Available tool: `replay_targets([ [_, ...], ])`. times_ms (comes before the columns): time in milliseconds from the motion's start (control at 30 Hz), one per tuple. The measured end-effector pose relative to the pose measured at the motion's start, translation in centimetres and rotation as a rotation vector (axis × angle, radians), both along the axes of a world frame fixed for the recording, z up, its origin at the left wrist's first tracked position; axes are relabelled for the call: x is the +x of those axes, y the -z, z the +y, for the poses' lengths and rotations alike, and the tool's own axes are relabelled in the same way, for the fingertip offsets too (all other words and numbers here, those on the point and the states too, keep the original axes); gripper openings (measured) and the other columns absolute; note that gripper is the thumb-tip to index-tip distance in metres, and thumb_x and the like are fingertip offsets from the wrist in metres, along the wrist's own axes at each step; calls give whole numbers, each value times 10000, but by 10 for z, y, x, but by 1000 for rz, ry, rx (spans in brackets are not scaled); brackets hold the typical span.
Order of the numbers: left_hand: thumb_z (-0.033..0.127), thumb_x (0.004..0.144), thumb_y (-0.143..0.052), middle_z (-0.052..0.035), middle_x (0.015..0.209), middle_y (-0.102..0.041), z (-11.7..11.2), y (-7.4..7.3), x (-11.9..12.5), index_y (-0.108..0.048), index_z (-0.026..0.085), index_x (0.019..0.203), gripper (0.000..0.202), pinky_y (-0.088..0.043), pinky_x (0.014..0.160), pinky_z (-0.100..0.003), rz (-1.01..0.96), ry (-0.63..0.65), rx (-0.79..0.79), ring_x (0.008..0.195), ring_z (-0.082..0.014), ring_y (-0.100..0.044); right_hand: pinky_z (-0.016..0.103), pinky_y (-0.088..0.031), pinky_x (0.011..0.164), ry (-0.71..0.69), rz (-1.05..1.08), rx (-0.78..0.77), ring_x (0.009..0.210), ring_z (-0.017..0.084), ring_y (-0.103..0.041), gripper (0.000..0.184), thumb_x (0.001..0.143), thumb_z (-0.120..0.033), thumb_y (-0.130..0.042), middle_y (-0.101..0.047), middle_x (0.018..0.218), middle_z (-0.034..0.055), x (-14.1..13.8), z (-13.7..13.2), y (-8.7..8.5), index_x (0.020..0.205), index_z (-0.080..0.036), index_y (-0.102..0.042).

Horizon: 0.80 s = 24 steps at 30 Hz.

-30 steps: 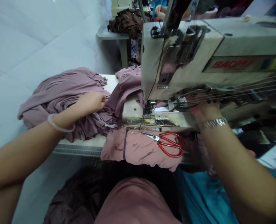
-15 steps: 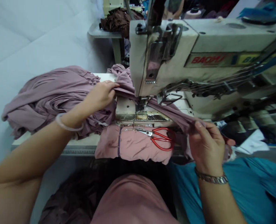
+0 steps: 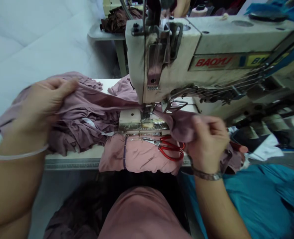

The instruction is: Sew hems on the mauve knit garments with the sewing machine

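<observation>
Drawn back from the needle since half a second ago, our left hand (image 3: pixel 41 103) now holds the mauve fabric (image 3: pixel 92 109) well to the left, fingers clamped on a fold. Our right hand (image 3: pixel 207 142) bunches the same cloth just right of the presser foot, fingers closed on it. Between them it passes under the sewing machine (image 3: pixel 211 56). Red scissors (image 3: pixel 170 149) lie on a pink cloth (image 3: pixel 137 156), just beside our right hand. Brown fabric (image 3: pixel 117 18) sits on a far table.

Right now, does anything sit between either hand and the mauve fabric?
Nothing visible does. The left hand and right hand both pinch the mauve fabric, stretched under the sewing machine head. The red scissors lie nearer the person.
</observation>
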<state>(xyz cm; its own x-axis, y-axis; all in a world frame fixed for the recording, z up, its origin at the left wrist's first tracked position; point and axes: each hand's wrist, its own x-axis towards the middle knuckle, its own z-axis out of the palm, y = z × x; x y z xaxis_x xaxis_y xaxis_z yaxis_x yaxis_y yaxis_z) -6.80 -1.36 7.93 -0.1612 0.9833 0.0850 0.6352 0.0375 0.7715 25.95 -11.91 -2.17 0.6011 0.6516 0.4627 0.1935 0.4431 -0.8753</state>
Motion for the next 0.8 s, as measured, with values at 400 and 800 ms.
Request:
replay_targets([
  [400,138,966,-464,-104,1194,-652,-36,104,83,-598,177,1235,304,-512,907,-361,739,925,795,1112,-235,-611,362,-476,774,-233,-1791,29,1000,235,-554,380,923,-96,-469,-625,1217,168,14,12,5,1292,-70,-556],
  [800,131,942,-482,-111,1180,-640,-48,102,84,-603,147,1221,305,-503,871,-395,646,821,737,1057,-241,-594,432,-498,957,-223,-1479,-13,1168,286,-542,392,903,-224,-593,-610,1263,180,-15,9,25,1248,-42,-561],
])
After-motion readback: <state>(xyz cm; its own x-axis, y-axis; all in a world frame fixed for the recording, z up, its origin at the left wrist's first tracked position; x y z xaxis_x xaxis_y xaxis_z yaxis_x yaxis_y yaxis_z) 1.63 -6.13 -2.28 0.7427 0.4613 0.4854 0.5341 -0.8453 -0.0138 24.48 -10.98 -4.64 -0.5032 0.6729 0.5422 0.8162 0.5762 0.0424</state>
